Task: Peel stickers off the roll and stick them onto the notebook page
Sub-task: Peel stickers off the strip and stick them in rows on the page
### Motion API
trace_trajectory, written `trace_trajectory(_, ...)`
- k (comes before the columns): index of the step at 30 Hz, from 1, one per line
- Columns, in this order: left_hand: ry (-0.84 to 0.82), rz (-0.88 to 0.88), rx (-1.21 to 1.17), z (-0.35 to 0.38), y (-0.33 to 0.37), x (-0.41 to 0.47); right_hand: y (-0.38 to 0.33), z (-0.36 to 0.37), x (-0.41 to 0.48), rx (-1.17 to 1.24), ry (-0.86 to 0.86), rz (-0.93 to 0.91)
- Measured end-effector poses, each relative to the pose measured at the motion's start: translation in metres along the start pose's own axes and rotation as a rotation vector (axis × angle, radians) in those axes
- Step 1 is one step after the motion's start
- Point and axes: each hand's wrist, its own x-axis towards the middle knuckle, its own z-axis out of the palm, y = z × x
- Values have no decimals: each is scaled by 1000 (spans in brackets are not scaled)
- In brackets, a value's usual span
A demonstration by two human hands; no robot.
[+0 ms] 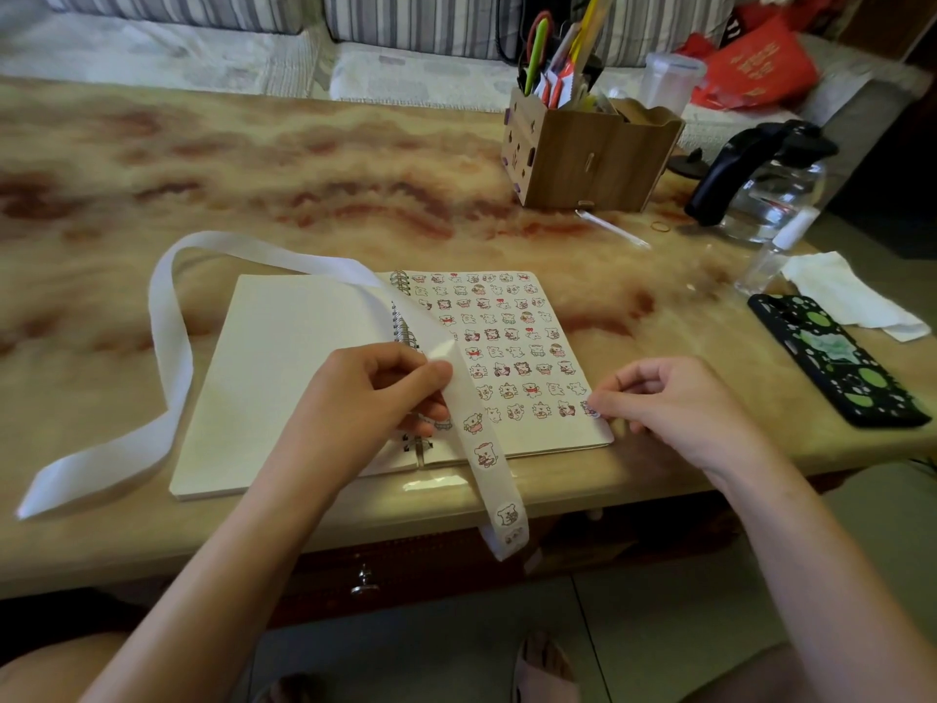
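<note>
An open spiral notebook (284, 378) lies near the table's front edge. Its right page (512, 347) is covered with rows of small cartoon stickers. A long white sticker strip (172, 347) loops over the left page and hangs off the table edge, with a few stickers on its lower end (487, 456). My left hand (375, 398) pinches the strip over the spiral binding. My right hand (674, 403) presses a small sticker (590, 409) with its fingertips at the bottom right corner of the right page.
A wooden pen holder (583, 154) with scissors and pens stands at the back. A glass kettle (770, 190), a tissue (852, 296) and a phone (836, 357) lie at the right. A rubber band (660, 226) lies near the holder. A drawer handle (364, 583) shows below the table edge.
</note>
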Motion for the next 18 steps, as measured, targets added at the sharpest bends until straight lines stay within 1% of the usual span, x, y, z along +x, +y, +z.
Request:
trace_trajectory(7,1,-2,5,0,-1,0,1,-1,-1,-58,13,-35)
trace_trajectory(14,0,0,4,0,0,0,9,-4,7,-48,25,-26)
trace_trajectory(18,2,3,-7,0,0,0,7,-2,6,6,52,-43)
